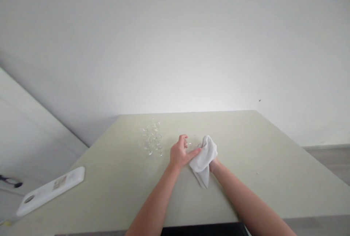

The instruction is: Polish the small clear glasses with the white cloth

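Note:
My left hand (179, 153) has its fingers curled round the side of a clear glass (193, 142), which looks like a cup or small bowl; its exact shape is hard to make out. A white cloth (202, 160) covers most of my right hand (214, 164) and hangs down below it. That hand grips the cloth against the right side of the glass. My left thumb reaches across to the cloth's edge. Left of my hands, a cluster of clear glassware (152, 139) stands on the pale table (123, 188); single pieces are hard to tell apart.
A white board (51, 191) with an oval hole and a label lies at the table's left edge. Behind the table rises a plain white wall (186, 46). A dark object (205, 229) shows at the front edge between my forearms. A dark-handled item (11, 181) is at far left.

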A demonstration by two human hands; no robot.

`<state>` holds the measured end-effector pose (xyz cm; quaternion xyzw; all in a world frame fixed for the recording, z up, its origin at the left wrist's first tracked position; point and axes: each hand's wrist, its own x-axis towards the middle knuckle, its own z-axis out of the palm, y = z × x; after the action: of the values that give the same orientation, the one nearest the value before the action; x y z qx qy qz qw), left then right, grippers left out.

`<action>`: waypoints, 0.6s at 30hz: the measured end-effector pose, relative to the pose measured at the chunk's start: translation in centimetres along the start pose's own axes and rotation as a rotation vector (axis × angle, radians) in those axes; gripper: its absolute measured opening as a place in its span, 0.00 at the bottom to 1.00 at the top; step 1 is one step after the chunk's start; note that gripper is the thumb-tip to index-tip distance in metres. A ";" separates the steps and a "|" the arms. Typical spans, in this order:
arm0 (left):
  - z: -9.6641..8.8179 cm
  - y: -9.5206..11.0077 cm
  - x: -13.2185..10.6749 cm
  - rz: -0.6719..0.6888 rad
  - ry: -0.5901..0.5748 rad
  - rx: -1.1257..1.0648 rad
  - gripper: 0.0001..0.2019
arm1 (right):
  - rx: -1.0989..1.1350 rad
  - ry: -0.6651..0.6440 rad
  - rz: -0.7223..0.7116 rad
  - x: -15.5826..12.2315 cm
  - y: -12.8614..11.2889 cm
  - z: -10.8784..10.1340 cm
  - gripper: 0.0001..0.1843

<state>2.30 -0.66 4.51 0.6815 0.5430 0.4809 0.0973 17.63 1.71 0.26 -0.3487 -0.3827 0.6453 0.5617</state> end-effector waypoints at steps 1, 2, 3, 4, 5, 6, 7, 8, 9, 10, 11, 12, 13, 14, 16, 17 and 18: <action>0.0 -0.1 0.0 -0.009 0.024 -0.099 0.33 | 0.031 0.046 0.022 0.1 -0.2 -0.2 0.23; 0.0 -0.1 0.1 -0.009 0.037 -0.224 0.33 | 0.052 0.076 0.035 0.1 -0.4 -0.4 0.22; 0.1 0.0 0.1 -0.001 0.036 -0.366 0.33 | 0.066 0.094 0.044 0.1 -0.6 -0.4 0.22; 0.2 0.2 0.2 0.012 0.024 -0.518 0.33 | 0.071 0.096 0.048 0.1 -0.8 -0.3 0.21; 0.3 0.4 0.2 0.025 0.003 -0.665 0.33 | 0.073 0.093 0.054 -0.1 -1.0 0.0 0.20; 0.5 0.8 0.1 0.030 -0.022 -0.796 0.33 | 0.072 0.084 0.059 -0.3 -1.2 0.4 0.19; 0.8 1.1 0.1 0.026 -0.048 -0.902 0.34 | 0.078 0.074 0.072 -0.6 -1.3 0.9 0.18; 1.0 1.5 0.0 0.010 -0.072 -0.983 0.34 | 0.079 0.062 0.086 -0.9 -1.4 1.5 0.18; 1.2 1.8 -0.1 -0.012 -0.091 -1.039 0.34 | 0.081 0.022 0.110 -1.3 -1.5 2.1 0.18; 1.4 2.0 -0.2 -0.034 -0.101 -1.071 0.34 | 0.101 -0.066 0.165 -1.6 -1.6 2.6 0.20; 1.5 2.0 -0.3 -0.055 -0.110 -1.087 0.34 | 0.122 -0.122 0.198 -1.9 -1.6 3.0 0.20; 1.6 2.0 -0.4 -0.078 -0.120 -1.099 0.34 | 0.136 -0.146 0.227 -2.1 -1.7 3.3 0.20; 1.7 1.8 -0.4 -0.104 -0.136 -1.118 0.34 | 0.147 -0.168 0.254 -2.2 -1.7 3.4 0.20; 1.7 1.7 -0.4 -0.134 -0.158 -1.150 0.34 | 0.154 -0.172 0.273 -2.2 -1.7 3.4 0.20; 1.7 1.3 -0.4 -0.201 -0.202 -1.247 0.33 | 0.164 -0.146 0.279 -1.9 -1.6 3.1 0.21; 1.7 1.2 -0.3 -0.230 -0.216 -1.303 0.33 | 0.169 -0.118 0.252 -1.6 -1.5 2.9 0.20; 1.7 1.2 -0.3 -0.254 -0.220 -1.358 0.34 | 0.167 -0.084 0.203 -1.3 -1.3 2.7 0.19</action>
<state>4.40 -0.74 4.31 0.4459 0.1849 0.6268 0.6116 16.00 0.29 2.74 -0.3102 -0.3138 0.7424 0.5042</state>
